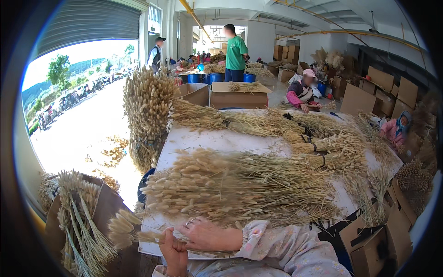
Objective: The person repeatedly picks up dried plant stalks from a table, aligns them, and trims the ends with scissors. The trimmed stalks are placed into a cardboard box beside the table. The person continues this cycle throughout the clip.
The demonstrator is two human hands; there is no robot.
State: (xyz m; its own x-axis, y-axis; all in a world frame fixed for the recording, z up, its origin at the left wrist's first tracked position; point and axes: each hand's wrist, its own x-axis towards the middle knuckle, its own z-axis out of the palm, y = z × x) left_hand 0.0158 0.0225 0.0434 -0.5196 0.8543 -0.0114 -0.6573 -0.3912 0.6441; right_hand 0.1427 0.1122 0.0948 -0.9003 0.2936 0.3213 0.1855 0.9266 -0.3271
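My left hand [174, 254] is closed round the stems of a small bunch of dried bunny tail grass [122, 227], whose fluffy heads stick out past the table's left edge. Beside it, my right hand [206, 234], wearing a ring, curls over the same stems; its fingertips are partly hidden. Just beyond both hands a wide loose pile of bunny tail grass [230, 184] lies across the white table [182, 141], heads to the left and stems to the right.
Bundles bound with dark ties [318, 147] lie along the table's far side. A tall sheaf [146, 111] rises at its far left corner. Left of me stands a carton [113, 207] holding bunches; an open cardboard box [383, 240] is at the right. Co-workers [302, 90] sit beyond the table.
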